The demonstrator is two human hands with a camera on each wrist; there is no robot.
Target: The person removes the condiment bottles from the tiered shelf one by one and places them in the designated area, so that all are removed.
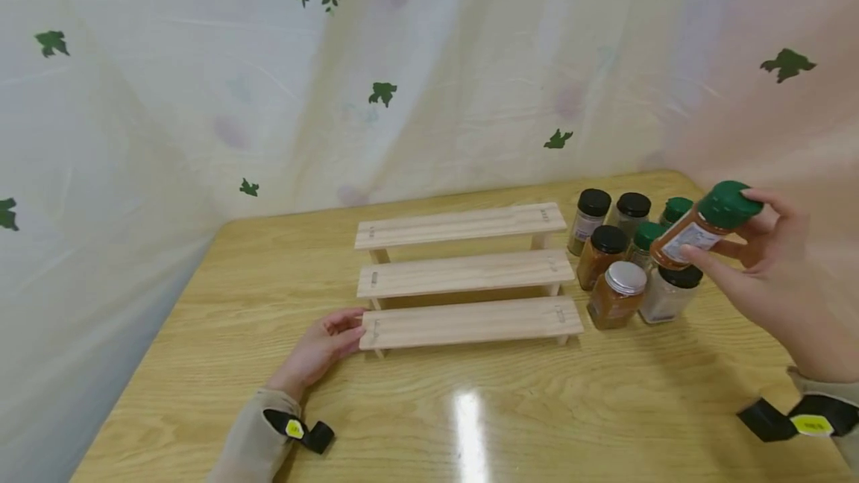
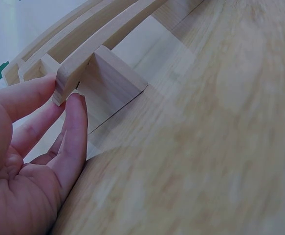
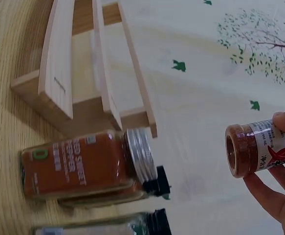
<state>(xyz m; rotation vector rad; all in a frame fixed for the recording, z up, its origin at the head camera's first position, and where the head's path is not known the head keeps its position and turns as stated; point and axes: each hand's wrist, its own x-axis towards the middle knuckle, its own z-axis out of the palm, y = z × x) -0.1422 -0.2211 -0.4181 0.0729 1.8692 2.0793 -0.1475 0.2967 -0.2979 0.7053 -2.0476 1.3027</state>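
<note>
A three-step wooden spice rack (image 1: 466, 274) stands mid-table. My left hand (image 1: 326, 345) is at the left end of its lowest step; in the left wrist view the thumb and fingers (image 2: 75, 115) pinch the board's end (image 2: 64, 83). Over the jars at the right, my right hand (image 1: 765, 259) grips a green-lidded spice jar (image 1: 694, 237), tilted and lifted off the table. Reddish contents and a label with a red chili picture show on that jar (image 3: 267, 147) in the right wrist view; its lid is outside that view.
Right of the rack stand several spice jars: a silver-lidded one (image 1: 617, 297), black-lidded ones (image 1: 597, 256) and green-lidded ones (image 1: 675, 209). They are packed close together near the rack's right end. A patterned curtain (image 1: 436, 73) hangs behind the wooden table (image 1: 268, 267).
</note>
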